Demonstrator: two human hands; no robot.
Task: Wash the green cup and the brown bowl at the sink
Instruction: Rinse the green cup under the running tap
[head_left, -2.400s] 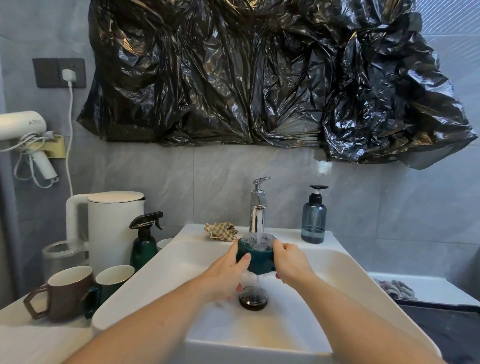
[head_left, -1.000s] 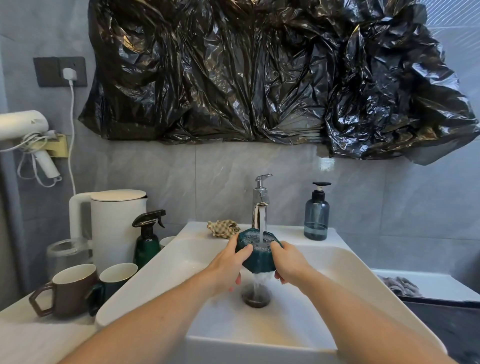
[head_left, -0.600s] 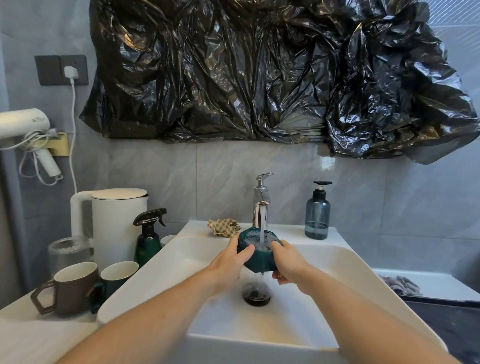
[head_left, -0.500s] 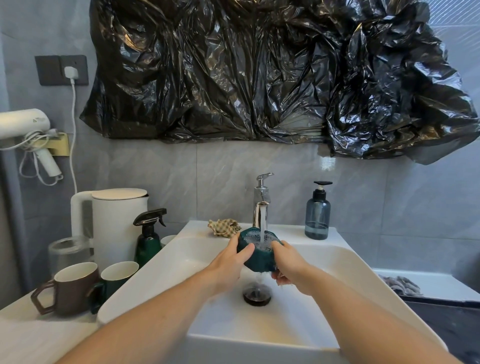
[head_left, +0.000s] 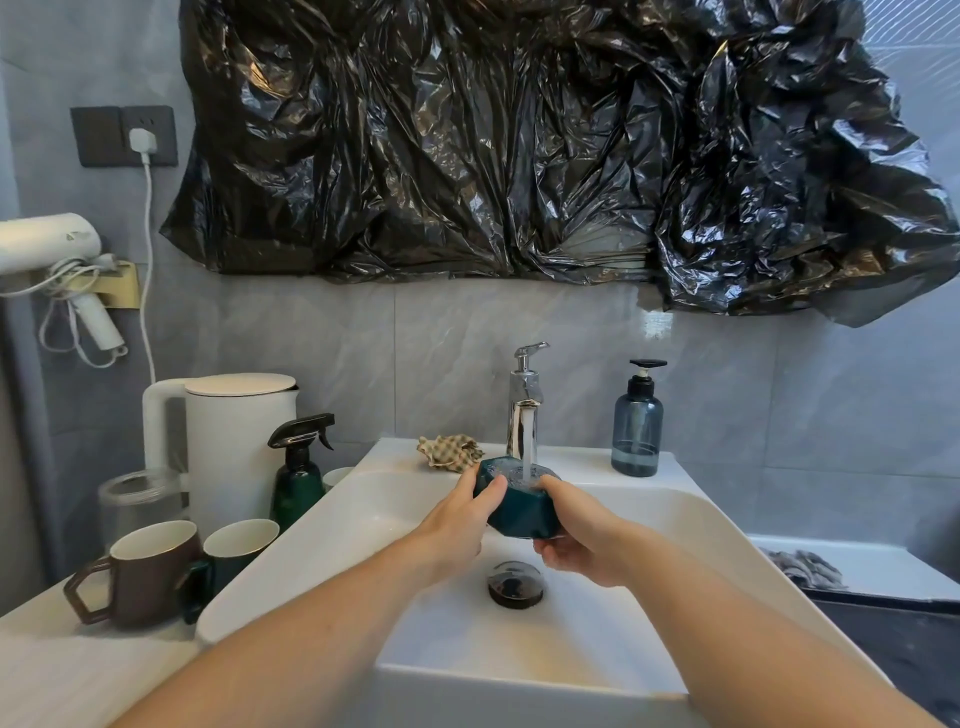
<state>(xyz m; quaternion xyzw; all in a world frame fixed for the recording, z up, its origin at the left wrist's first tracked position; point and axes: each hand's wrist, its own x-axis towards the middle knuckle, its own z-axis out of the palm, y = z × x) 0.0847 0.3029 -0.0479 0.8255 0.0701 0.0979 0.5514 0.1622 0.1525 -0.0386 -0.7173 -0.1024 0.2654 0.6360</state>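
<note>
A dark green faceted cup (head_left: 522, 512) sits under the running tap (head_left: 525, 400), held over the white sink (head_left: 701, 525). Water streams into its open top. My left hand (head_left: 460, 525) grips its left side with the thumb on the rim. My right hand (head_left: 579, 535) holds its right side and underside. On the counter at the left stand a brown mug (head_left: 140, 571) and another green mug (head_left: 234, 551) with white insides. I see no brown bowl apart from that brown mug.
The drain plug (head_left: 515, 584) lies below the cup. A checked cloth (head_left: 449, 453) and a blue soap dispenser (head_left: 637, 423) sit on the sink's back ledge. A white kettle (head_left: 234, 447), green spray bottle (head_left: 298, 475) and glass jar (head_left: 137, 501) crowd the left counter.
The cup has tipped slightly and stayed under the stream. My right hand has slid lower, under the cup. The overflow below the cup has stopped.
</note>
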